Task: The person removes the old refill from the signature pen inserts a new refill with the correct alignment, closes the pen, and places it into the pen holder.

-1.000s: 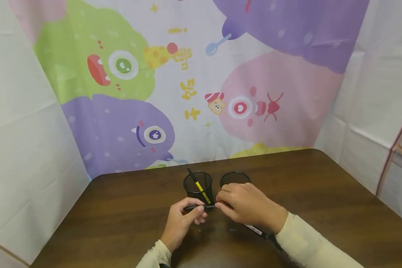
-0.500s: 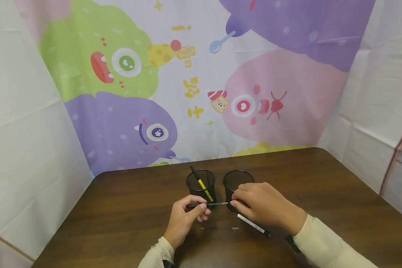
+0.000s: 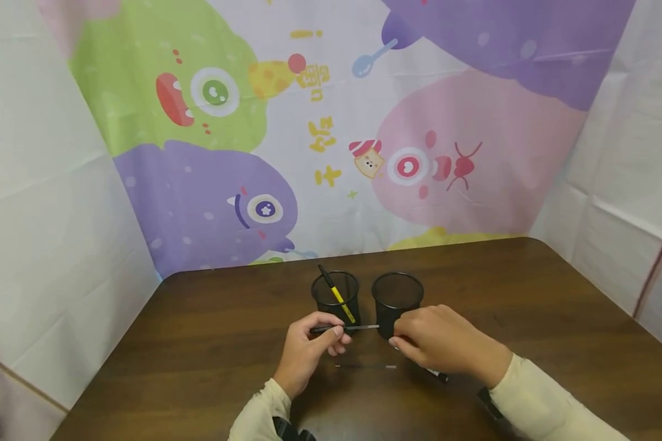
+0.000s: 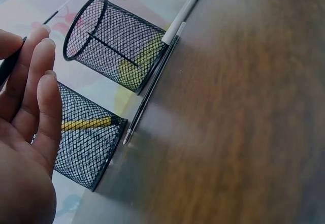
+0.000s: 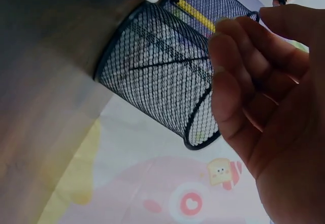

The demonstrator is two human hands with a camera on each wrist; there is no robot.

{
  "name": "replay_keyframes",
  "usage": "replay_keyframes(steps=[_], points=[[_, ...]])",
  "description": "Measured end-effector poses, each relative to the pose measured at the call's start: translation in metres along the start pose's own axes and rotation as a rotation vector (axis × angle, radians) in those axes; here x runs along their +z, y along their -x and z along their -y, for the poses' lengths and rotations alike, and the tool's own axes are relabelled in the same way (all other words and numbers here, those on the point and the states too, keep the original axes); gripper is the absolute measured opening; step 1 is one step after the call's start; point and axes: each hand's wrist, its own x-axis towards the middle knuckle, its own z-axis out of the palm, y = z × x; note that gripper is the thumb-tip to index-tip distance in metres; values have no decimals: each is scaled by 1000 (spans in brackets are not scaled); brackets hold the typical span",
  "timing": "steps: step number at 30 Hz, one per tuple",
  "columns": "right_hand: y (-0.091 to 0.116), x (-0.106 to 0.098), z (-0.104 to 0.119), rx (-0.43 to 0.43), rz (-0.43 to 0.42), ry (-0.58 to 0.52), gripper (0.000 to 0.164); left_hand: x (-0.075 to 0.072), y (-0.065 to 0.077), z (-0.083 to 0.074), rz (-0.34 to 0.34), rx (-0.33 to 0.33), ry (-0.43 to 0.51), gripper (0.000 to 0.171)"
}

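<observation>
Black and slender, a pale-ended pen piece (image 3: 358, 327) sits pinched in the grip of the left hand (image 3: 311, 349), before a black mesh cup (image 3: 355, 306) holding a yellow-and-black pen (image 3: 339, 296). From the left wrist, a thin dark refill (image 4: 152, 86) lies on the brown wood-grained surface (image 4: 228, 112) near a white pen (image 4: 180, 18). From the right wrist, the right hand (image 5: 279, 107) bends loosely, grip apart, beside a second black mesh cup (image 5: 147, 87).
</observation>
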Motion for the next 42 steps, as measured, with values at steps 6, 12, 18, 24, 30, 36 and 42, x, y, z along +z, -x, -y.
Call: replay_keyframes(steps=[6,12,18,24,30,36,42], points=[[-2,7,0,52,96,-8,22,-3,-2,0,-6,15,14,16],[4,14,-1,110,168,-10,18,-1,-2,3,-4,-6,19,17],[9,17,1,129,211,40,20,-1,-2,4,-8,-14,18,17],[8,19,1,149,255,58,20,-3,-3,3,-12,-11,24,19],[9,15,-3,196,288,41,23,-2,-5,2,-11,-10,17,19],[9,13,-5,192,284,8,25,-3,-5,3,-20,-11,21,18],[12,14,-4,172,257,41,24,-1,-3,4,-13,-15,21,18]])
